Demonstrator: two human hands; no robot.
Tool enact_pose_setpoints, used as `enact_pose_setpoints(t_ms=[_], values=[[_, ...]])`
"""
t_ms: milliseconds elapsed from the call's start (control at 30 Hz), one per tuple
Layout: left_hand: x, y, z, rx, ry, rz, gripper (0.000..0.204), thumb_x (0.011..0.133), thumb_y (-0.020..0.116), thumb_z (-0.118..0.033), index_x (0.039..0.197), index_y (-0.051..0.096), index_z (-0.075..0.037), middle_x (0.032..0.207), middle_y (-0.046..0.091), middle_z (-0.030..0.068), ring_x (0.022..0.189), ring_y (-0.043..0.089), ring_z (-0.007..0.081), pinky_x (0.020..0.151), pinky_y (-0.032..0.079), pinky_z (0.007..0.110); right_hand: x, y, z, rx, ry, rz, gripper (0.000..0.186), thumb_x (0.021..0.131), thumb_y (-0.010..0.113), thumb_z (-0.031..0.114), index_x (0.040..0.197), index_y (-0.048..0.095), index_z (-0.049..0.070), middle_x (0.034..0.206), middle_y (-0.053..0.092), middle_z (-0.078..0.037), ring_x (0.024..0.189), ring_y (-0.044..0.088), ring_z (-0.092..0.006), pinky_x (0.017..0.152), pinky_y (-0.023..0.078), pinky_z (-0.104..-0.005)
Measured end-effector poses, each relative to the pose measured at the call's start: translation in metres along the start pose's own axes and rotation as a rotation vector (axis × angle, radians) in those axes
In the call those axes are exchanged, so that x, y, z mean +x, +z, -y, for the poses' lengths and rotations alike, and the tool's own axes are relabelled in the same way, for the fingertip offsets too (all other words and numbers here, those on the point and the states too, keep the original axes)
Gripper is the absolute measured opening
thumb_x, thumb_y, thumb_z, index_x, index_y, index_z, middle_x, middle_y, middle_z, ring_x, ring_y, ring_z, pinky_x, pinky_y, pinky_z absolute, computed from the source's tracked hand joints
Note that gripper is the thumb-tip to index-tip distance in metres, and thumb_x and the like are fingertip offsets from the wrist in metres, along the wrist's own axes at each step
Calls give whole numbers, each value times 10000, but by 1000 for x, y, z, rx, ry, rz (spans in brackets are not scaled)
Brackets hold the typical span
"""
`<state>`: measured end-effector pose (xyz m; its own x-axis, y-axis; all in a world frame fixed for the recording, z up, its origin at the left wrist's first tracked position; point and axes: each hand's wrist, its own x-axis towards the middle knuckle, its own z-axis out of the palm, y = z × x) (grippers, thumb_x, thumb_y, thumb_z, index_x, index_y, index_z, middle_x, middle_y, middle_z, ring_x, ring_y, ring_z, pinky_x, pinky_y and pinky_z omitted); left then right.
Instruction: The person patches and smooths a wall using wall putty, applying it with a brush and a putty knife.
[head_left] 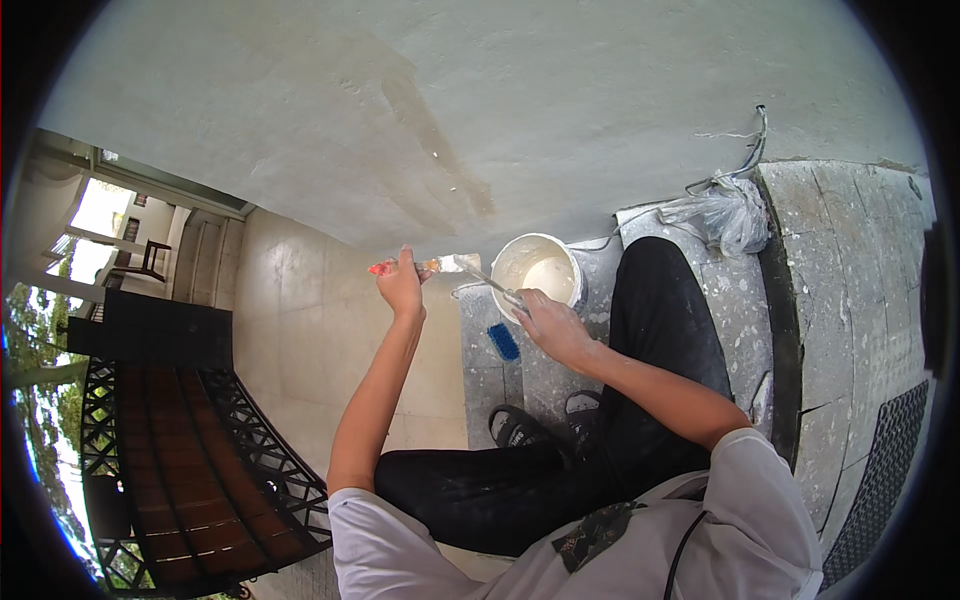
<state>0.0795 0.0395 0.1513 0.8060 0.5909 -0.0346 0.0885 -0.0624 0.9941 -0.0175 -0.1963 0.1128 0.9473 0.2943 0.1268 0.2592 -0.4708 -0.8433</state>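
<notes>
My left hand (402, 287) is closed around the red handle of a putty knife (458, 263), whose wide end is coated in white. My right hand (550, 325) grips a slim grey metal tool (495, 283); its exact kind is unclear. The far end of that tool meets or overlaps the coated end of the putty knife. Just behind my right hand stands a round white bucket (582, 282) with cream-coloured paste inside. My right hand partly covers its near rim.
A pale plastered wall (560, 110) with a damp-looking brown streak rises ahead. On the splattered grey floor lie a blue brush (503, 342) and, farther right, a crumpled clear plastic bag (735, 215) near wall cables. A raised grey step (850, 290) is at right, a brown-slatted bench (200, 470) at left.
</notes>
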Motion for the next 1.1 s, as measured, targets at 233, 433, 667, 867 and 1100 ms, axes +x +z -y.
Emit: enact_pose_setpoints(t_ms=[233, 433, 667, 867, 1100], values=[[2, -1, 1, -5, 22, 11, 268, 830, 607, -138, 689, 394, -58, 632, 464, 22, 476, 500, 95, 430, 521, 250, 1, -8, 14, 88, 72, 51, 366, 937, 431, 310, 1079, 462, -26, 995, 586, -246, 851, 586, -415, 726, 463, -488], [0, 5, 1, -22, 73, -7, 268, 834, 596, -124, 671, 393, -56, 638, 465, 24, 475, 489, 92, 426, 518, 248, 0, -2, 7, 200, -108, -310, 341, 935, 435, 303, 1048, 442, -18, 871, 597, -270, 762, 591, -444, 677, 464, -508], [-2, 5, 4, 6, 79, -13, 249, 836, 588, -123, 683, 397, -79, 629, 461, 10, 491, 498, 89, 447, 515, 245, 1, 11, -6, 13, 77, 41, 335, 934, 442, 301, 1043, 435, -15, 793, 601, -260, 723, 590, -444, 644, 468, -507], [-2, 8, 0, -17, 95, -34, 256, 832, 587, -118, 666, 399, -67, 628, 472, 20, 478, 501, 95, 450, 526, 248, 2, 13, -4, 58, 20, -22, 331, 924, 460, 296, 1053, 431, -8, 705, 591, -261, 708, 590, -450, 633, 461, -523], [-11, 10, -2, 146, 195, -14, 302, 828, 583, -104, 617, 370, -69, 583, 453, 21, 467, 495, 92, 443, 517, 258, 1, -5, 11, 70, 96, 35, 362, 887, 486, 258, 1126, 412, -3, 678, 581, -279, 697, 579, -473, 655, 451, -536]])
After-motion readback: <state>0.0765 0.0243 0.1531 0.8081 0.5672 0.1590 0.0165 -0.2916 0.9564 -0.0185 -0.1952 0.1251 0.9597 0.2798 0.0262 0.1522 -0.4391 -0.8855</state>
